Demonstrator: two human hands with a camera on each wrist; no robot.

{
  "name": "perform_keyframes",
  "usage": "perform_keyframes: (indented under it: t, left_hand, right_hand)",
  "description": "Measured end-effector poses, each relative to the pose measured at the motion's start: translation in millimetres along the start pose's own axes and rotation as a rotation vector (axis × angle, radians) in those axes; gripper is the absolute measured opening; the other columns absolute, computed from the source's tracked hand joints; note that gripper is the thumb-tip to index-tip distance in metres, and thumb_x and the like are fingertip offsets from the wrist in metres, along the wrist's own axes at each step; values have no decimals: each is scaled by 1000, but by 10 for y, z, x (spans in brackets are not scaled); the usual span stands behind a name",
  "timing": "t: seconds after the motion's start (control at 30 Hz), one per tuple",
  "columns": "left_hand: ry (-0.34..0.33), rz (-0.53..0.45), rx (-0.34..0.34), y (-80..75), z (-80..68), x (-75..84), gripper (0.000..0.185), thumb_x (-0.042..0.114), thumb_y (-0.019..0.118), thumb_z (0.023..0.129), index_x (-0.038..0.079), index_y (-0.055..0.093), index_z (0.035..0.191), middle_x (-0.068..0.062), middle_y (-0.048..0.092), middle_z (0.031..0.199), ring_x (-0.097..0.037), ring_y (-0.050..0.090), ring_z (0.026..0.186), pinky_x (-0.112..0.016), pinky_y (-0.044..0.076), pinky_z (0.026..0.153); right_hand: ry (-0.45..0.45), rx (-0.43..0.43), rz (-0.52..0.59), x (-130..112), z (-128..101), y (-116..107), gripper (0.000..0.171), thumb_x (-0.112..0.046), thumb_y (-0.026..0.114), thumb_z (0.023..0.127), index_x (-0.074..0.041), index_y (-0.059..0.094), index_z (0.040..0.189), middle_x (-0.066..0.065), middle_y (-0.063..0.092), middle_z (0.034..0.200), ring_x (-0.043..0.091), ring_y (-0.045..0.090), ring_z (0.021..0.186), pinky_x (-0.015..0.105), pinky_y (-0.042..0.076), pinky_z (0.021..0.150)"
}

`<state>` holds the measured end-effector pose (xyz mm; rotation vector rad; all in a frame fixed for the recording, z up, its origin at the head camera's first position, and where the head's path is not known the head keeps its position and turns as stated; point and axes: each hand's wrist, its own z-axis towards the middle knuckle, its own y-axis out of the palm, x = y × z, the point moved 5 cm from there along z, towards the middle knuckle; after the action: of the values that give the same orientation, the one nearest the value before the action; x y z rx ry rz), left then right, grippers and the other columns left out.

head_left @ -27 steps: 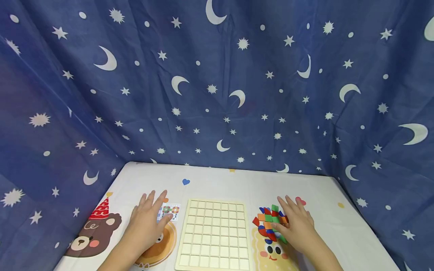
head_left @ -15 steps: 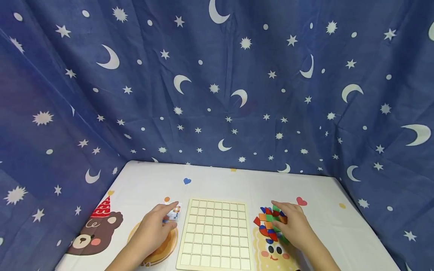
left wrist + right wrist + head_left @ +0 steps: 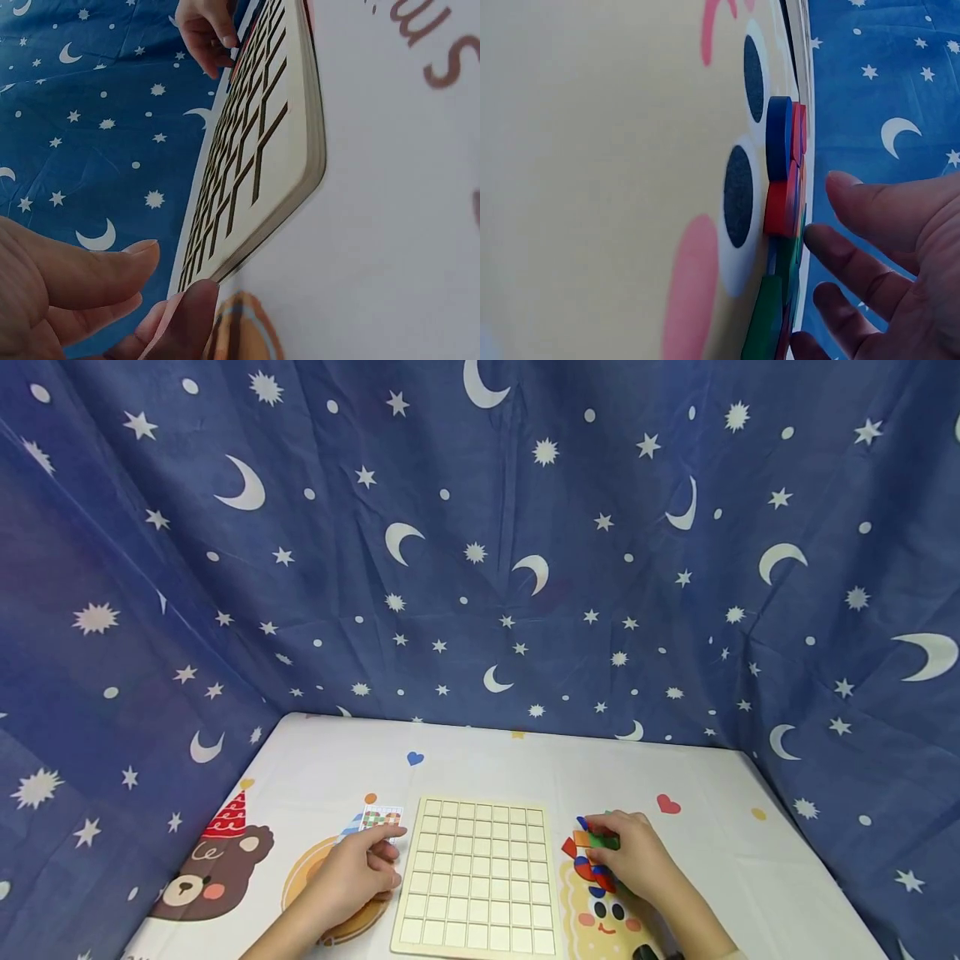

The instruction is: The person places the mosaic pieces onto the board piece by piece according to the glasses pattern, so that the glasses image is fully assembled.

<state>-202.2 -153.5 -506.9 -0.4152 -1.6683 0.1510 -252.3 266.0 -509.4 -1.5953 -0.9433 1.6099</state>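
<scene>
A cream grid board (image 3: 476,877) with rows of square recesses lies in the middle of the table. My left hand (image 3: 358,872) hovers at its left edge, fingers bent and holding nothing; the left wrist view shows a fingertip by the board's corner. Just beyond that hand lies a small printed card (image 3: 384,815) with a coloured pattern on a grid. To the right of the board is a pile of coloured tiles (image 3: 583,840) in red, orange, green and blue. My right hand (image 3: 637,852) reaches over the pile, partly hiding it. In the right wrist view its thumb and fingers are apart, fingertips close to the tiles.
A white tablecloth (image 3: 697,810) printed with a bear, a pancake and a biscuit face covers the table. Behind and at both sides hangs a blue curtain (image 3: 480,568) with moons and stars.
My left hand goes from spread fingers to bent ones and shifts toward the board, uncovering more of the card. My right hand draws its fingers in over the tiles, slightly leftward.
</scene>
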Motion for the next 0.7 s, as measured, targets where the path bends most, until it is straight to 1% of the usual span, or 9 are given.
perform_keyframes:
  t: [0.13, 0.27, 0.37, 0.57, 0.7]
  left_hand:
    - [-39, -41, -25, 49, 0, -42, 70, -16, 77, 76, -5, 62, 143, -15, 63, 107, -19, 67, 79, -35, 65, 65]
    - [-48, -23, -26, 80, -10, -52, 70, -15, 79, 73, -3, 65, 141, -13, 64, 104, -18, 67, 77, -34, 64, 64]
    - [-42, -8, -18, 89, -16, -41, 69, -15, 78, 73, -2, 67, 139, -12, 65, 103, -18, 67, 77, -33, 64, 64]
    - [-25, -2, -12, 103, -38, -13, 68, -16, 73, 71, -3, 67, 137, -12, 67, 100, -16, 68, 74, -32, 64, 63]
    - [-21, 8, -20, 120, -40, -5, 68, -16, 74, 70, -3, 68, 136, -11, 66, 99, -17, 67, 74, -32, 63, 62]
  right_hand:
    - [-14, -2, -4, -6, 25, 14, 38, -17, 91, 86, -22, 81, 123, -6, 75, 109, 20, 55, 109, 48, 57, 103]
    - [-33, -5, -31, -8, 48, 38, 31, -17, 91, 85, -24, 83, 114, -8, 72, 104, 18, 54, 105, 43, 55, 95]
    - [-35, 1, -58, -7, 62, 50, 27, -18, 92, 84, -27, 83, 108, -10, 69, 98, 17, 53, 102, 41, 51, 89]
    - [-27, -1, -63, -17, 70, 50, 27, -19, 93, 83, -28, 83, 106, -10, 68, 97, 17, 53, 101, 41, 48, 88]
    - [-11, -13, -55, -18, 76, 56, 28, -21, 94, 83, -28, 83, 108, -9, 67, 98, 17, 53, 102, 43, 47, 88]
